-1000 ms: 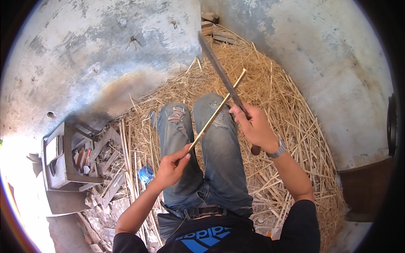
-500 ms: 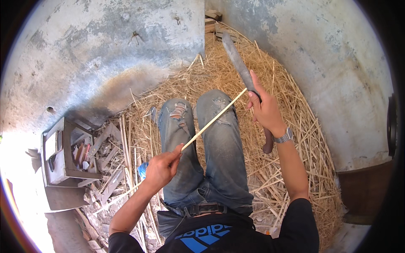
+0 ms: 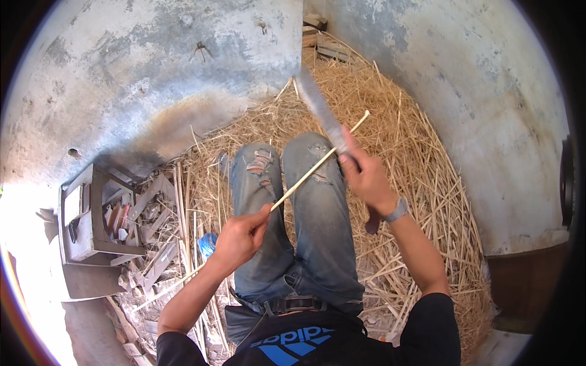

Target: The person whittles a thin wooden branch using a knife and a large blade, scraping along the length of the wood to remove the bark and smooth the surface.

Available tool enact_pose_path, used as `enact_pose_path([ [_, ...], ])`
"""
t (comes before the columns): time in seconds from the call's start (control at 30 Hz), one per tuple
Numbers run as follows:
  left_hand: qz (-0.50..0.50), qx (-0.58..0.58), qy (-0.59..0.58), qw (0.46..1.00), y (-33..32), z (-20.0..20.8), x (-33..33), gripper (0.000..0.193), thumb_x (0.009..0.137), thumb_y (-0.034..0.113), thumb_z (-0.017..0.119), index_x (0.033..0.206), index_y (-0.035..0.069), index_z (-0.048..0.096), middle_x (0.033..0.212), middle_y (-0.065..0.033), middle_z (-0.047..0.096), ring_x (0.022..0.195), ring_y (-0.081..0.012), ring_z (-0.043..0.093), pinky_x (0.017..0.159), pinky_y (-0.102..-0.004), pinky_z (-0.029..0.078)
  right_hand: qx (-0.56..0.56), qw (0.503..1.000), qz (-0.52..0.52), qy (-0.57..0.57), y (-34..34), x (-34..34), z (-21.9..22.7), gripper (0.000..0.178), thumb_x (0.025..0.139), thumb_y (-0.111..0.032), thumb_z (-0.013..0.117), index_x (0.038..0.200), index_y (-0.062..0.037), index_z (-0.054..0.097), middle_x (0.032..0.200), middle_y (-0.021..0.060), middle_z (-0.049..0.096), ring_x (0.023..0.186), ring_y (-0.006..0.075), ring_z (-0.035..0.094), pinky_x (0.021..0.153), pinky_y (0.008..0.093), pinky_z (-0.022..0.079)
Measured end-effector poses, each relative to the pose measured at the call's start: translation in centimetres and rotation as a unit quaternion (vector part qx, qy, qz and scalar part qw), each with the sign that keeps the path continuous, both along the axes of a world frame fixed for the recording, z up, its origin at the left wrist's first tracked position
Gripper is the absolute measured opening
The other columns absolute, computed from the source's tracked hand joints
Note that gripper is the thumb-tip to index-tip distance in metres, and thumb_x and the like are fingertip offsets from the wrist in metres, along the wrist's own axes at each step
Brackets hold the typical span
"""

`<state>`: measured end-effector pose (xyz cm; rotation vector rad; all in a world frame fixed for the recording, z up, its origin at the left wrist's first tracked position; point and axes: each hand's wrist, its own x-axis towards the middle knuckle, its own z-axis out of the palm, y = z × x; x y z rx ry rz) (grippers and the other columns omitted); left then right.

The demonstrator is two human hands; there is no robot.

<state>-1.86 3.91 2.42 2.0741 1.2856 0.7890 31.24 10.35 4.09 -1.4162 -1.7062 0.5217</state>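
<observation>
My left hand [image 3: 241, 240] is closed around a thin pale stick [image 3: 305, 177], which looks like split bamboo or cane. The stick slants up and right across my knees, and its lower end runs back past my left forearm. In my right hand [image 3: 371, 183] is a machete [image 3: 317, 104], gripped close to the base of its long grey blade. The blade points up and left, slightly blurred, and crosses the stick near the stick's far end. The brown handle end sticks out below my right wrist. My fingers hide where blade and stick meet.
Pale shavings [image 3: 421, 201] cover the floor around my jeans-clad legs [image 3: 323, 213]. A small wooden cabinet [image 3: 110, 249] and scrap wood stand at left, near a crumpled blue thing [image 3: 207, 244]. Weathered walls [image 3: 244, 61] close in ahead and to the right.
My right hand and the machete have moved left and a little down, along the stick toward my left hand. More of the stick's far end now shows beyond the blade.
</observation>
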Motion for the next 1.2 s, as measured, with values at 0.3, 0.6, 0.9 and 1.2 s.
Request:
enact_pose_path([
  [0.3,0.003,0.008,0.045,0.999,0.5,-0.2,0.5,0.033,0.093,0.007,0.069,0.126,0.006,0.072,0.080,-0.0219,0.068,0.068,-0.0378,0.068,0.062,-0.0458,0.052,-0.027,0.998,-0.035,0.044,0.2,0.0,0.5,0.054,0.101,-0.014,0.062,0.154,-0.0139,0.050,0.085,0.0202,0.072,0.051,0.0170,0.060,0.055,0.0349,0.050],
  [0.6,-0.001,0.019,0.023,1.000,1.0,0.4,0.8,0.030,0.093,0.004,0.069,0.124,0.001,0.072,0.075,-0.0231,0.066,0.059,-0.0334,0.065,0.058,-0.0416,0.050,-0.015,0.998,-0.061,0.021,1.1,0.9,0.4,0.055,0.101,-0.016,0.062,0.154,-0.0082,0.047,0.095,0.0154,0.077,0.052,0.0206,0.061,0.057,0.0332,0.053],
  [0.9,0.006,-0.014,0.007,1.000,2.3,1.5,3.3,0.029,0.096,0.010,0.065,0.124,0.006,0.072,0.080,-0.0241,0.067,0.071,-0.0429,0.066,0.065,-0.0499,0.052,-0.029,0.996,-0.090,0.001,1.4,1.9,0.7,0.057,0.103,-0.014,0.058,0.158,-0.0164,0.044,0.070,0.0069,0.068,0.056,0.0140,0.059,0.056,0.0351,0.050],
  [1.2,0.015,-0.001,0.022,1.000,2.6,0.5,3.6,0.033,0.096,0.013,0.065,0.129,0.009,0.070,0.079,-0.0213,0.067,0.073,-0.0407,0.067,0.066,-0.0520,0.052,-0.014,0.998,0.051,-0.042,-2.1,-1.6,-1.1,0.056,0.104,-0.017,0.057,0.158,-0.0137,0.043,0.065,0.0069,0.063,0.052,0.0177,0.060,0.057,0.0356,0.050],
])
